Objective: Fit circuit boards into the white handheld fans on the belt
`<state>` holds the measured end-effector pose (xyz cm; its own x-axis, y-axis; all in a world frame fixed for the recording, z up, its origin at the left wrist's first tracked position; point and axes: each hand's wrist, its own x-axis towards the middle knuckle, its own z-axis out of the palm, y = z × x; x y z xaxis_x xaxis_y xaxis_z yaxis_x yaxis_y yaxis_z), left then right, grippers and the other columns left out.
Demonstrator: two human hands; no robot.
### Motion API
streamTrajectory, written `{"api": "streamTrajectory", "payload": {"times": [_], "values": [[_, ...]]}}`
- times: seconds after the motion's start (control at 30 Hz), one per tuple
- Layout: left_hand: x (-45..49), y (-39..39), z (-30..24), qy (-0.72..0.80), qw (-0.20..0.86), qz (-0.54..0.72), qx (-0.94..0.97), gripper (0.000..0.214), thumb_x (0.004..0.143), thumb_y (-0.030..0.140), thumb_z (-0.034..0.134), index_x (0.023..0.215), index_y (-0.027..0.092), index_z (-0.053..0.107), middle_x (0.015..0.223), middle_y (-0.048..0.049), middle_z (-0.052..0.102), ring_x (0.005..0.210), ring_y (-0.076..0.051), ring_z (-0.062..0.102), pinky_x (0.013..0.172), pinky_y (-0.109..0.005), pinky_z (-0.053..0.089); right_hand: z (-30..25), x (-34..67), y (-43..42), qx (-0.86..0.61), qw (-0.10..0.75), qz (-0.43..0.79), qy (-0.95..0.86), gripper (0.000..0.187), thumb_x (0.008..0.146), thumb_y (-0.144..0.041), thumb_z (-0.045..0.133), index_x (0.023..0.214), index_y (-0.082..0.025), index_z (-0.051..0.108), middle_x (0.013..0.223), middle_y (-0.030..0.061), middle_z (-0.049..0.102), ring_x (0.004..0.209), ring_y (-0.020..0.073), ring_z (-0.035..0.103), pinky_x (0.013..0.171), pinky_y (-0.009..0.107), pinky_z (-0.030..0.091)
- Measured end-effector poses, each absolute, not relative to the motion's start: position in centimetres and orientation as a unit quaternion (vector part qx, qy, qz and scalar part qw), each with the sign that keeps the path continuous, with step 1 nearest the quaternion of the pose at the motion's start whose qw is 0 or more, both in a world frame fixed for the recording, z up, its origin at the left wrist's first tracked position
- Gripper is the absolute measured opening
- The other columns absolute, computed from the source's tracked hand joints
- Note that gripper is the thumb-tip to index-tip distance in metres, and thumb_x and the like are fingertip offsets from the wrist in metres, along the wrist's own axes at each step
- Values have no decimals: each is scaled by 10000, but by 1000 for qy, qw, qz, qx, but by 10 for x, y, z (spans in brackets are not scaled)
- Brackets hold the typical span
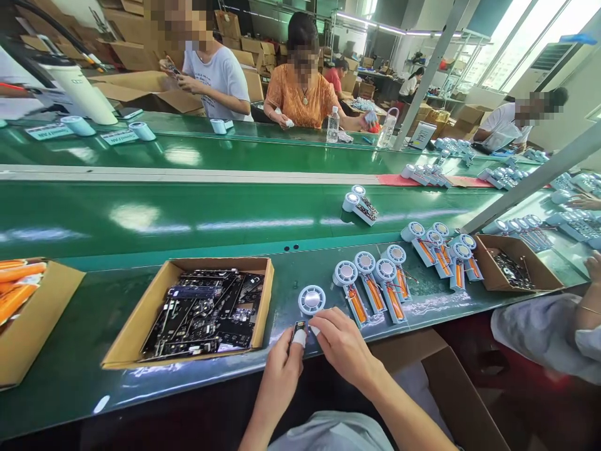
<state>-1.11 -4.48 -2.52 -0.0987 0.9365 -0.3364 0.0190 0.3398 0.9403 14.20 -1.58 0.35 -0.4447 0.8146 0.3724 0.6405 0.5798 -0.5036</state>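
My left hand [284, 358] is closed, its thumb in a white finger cover pressing a small dark circuit board [299, 326]. Just beyond lies a light-blue handheld fan [312, 300] with its round head facing up; its handle is hidden, so I cannot tell whether the board sits in it. My right hand [342, 346] pinches close beside the board, a white cover on a fingertip. What is in that pinch is too small to make out. To the right lie several open fans [370, 288] with orange batteries in their handles.
A cardboard tray [270, 294] of black circuit boards stands left of my hands, beside a box [51, 326] of orange batteries. Another board tray [539, 275] is at right. Two fans [360, 205] lie on the green conveyor [263, 207]. Co-workers sit opposite; one is at my right.
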Motion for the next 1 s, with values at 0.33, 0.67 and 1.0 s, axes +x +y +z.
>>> {"api": "streamTrajectory", "payload": {"times": [0.33,0.67,1.0], "values": [[-14,-47,-23,589,272,403,646,320,995,367,388,784,233,588,738,-36,629,678,-206,621,640,-310,489,2,125,-22,-488,243,56,-836,220,956,-42,483,922,-197,636,914,71,699,777,214,587,692,323,474],[-25,-48,-23,554,102,287,775,292,991,148,318,1033,213,600,860,-58,674,772,-217,703,621,-297,514,11,129,-19,-496,204,94,-839,194,924,-36,555,865,-212,609,840,55,676,757,217,580,671,312,443],[-40,-33,-10,496,296,292,762,307,996,200,313,879,229,596,846,-51,653,767,-207,670,676,-296,511,21,147,-7,-449,187,172,-857,235,930,-56,546,1086,-202,645,933,46,722,842,200,642,720,278,470]]}}
